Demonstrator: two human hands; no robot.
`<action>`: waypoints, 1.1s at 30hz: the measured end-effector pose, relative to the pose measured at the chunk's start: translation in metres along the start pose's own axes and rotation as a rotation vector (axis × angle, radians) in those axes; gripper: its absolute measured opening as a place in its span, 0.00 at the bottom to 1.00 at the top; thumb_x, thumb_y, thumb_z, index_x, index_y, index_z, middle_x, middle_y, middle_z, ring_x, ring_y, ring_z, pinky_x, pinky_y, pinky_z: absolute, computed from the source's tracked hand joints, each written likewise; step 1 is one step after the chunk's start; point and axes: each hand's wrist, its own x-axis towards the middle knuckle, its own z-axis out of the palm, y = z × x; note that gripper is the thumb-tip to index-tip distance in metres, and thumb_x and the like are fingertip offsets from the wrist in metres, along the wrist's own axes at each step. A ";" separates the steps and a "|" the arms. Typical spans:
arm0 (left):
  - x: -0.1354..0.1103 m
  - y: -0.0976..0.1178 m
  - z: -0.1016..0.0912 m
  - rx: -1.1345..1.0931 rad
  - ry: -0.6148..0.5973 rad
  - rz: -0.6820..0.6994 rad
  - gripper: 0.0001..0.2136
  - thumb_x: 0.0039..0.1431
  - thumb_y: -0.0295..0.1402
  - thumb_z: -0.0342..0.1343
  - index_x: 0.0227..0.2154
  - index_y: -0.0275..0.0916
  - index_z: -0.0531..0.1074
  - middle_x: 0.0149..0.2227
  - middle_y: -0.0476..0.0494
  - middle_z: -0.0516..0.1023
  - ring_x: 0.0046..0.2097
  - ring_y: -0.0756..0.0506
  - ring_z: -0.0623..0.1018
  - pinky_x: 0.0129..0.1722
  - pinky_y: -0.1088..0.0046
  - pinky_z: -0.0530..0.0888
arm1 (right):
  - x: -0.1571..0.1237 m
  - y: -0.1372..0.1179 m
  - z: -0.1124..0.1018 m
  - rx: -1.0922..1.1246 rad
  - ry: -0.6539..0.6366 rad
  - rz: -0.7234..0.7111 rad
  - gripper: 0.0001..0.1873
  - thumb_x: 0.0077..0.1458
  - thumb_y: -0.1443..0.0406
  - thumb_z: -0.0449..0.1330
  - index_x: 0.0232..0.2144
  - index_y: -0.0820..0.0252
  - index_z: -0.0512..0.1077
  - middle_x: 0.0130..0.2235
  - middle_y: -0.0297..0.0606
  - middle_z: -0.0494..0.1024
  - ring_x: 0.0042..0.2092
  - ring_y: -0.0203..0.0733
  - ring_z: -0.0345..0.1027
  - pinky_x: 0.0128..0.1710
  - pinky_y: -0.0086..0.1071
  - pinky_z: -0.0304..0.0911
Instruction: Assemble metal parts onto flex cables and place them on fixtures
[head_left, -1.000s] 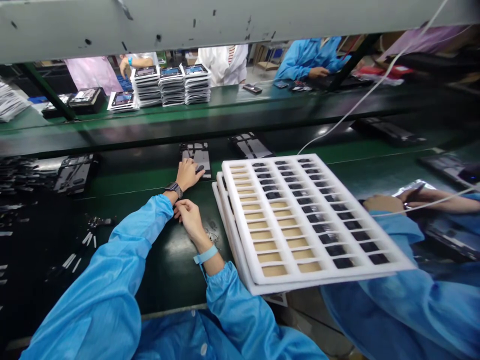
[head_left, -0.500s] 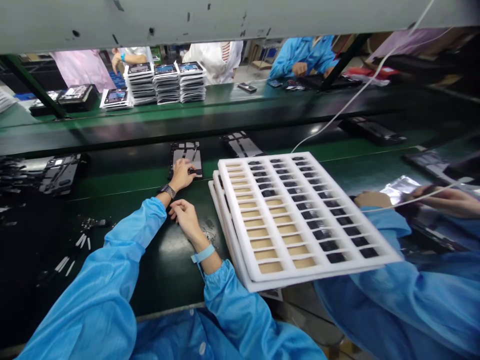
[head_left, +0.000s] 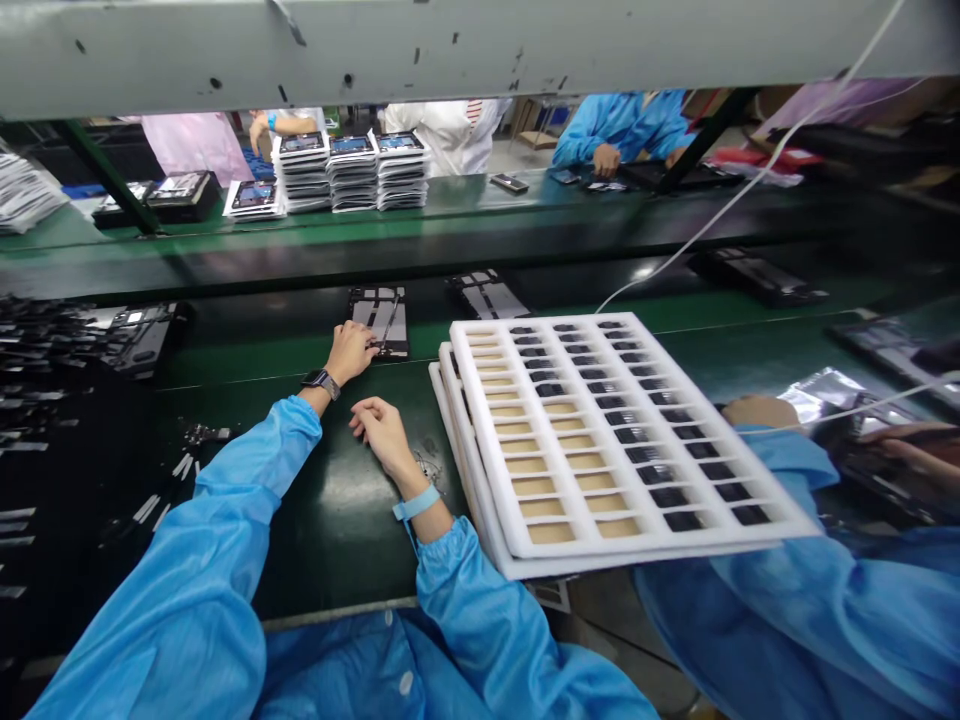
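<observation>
- Green conveyor belt (head_left: 330, 560) runs across the head view, under a grey overhead beam (head_left: 450, 50); a second belt (head_left: 480, 225) lies beyond it.
- Left hand (head_left: 349, 352), a watch (head_left: 322, 384) on its wrist, lies with fingers stretched on the near edge of a dark metal frame (head_left: 367, 305); whether it grips, I cannot tell.
- Frame sits flat on the belt, just ahead of that hand; a second frame (head_left: 487, 295) lies to its right.
- Right hand (head_left: 382, 437), a blue wristband (head_left: 416, 503) on it, rests on the belt with fingers loosely curled, holding nothing.
- Foam trays (head_left: 480, 480), stacked, lie just right of that hand, their pockets part filled with small black pieces (head_left: 607, 410).
- Co-worker's blue sleeve (head_left: 787, 590) and hands (head_left: 892, 445) are at far right, beside a silver bag (head_left: 832, 395).
- Device stacks (head_left: 349, 172) stand on the far belt.
</observation>
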 end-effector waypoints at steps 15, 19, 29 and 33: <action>-0.007 -0.030 -0.020 0.106 -0.103 0.033 0.07 0.61 0.34 0.68 0.41 0.40 0.83 0.57 0.33 0.77 0.61 0.30 0.68 0.61 0.48 0.68 | -0.001 0.001 0.000 -0.035 -0.035 -0.002 0.05 0.53 0.63 0.62 0.32 0.59 0.75 0.25 0.32 0.77 0.25 0.35 0.68 0.25 0.27 0.57; -0.017 -0.028 -0.029 0.135 -0.076 0.006 0.10 0.60 0.35 0.69 0.42 0.39 0.82 0.57 0.31 0.76 0.62 0.29 0.68 0.61 0.49 0.68 | -0.002 0.001 -0.001 -0.044 -0.038 -0.014 0.07 0.52 0.62 0.62 0.32 0.59 0.76 0.26 0.33 0.78 0.25 0.36 0.68 0.25 0.28 0.57; -0.038 -0.029 -0.033 0.146 -0.023 -0.082 0.14 0.64 0.37 0.66 0.51 0.39 0.82 0.58 0.30 0.75 0.62 0.31 0.70 0.60 0.51 0.69 | -0.004 0.006 0.001 -0.096 -0.035 0.014 0.09 0.49 0.60 0.62 0.31 0.60 0.75 0.25 0.34 0.78 0.24 0.36 0.67 0.22 0.27 0.54; -0.038 -0.029 -0.028 0.135 0.004 -0.072 0.09 0.65 0.34 0.65 0.46 0.40 0.83 0.57 0.32 0.76 0.61 0.33 0.70 0.59 0.53 0.68 | -0.003 0.007 0.001 -0.102 -0.026 0.013 0.10 0.49 0.60 0.62 0.31 0.60 0.75 0.25 0.34 0.78 0.24 0.36 0.67 0.21 0.26 0.53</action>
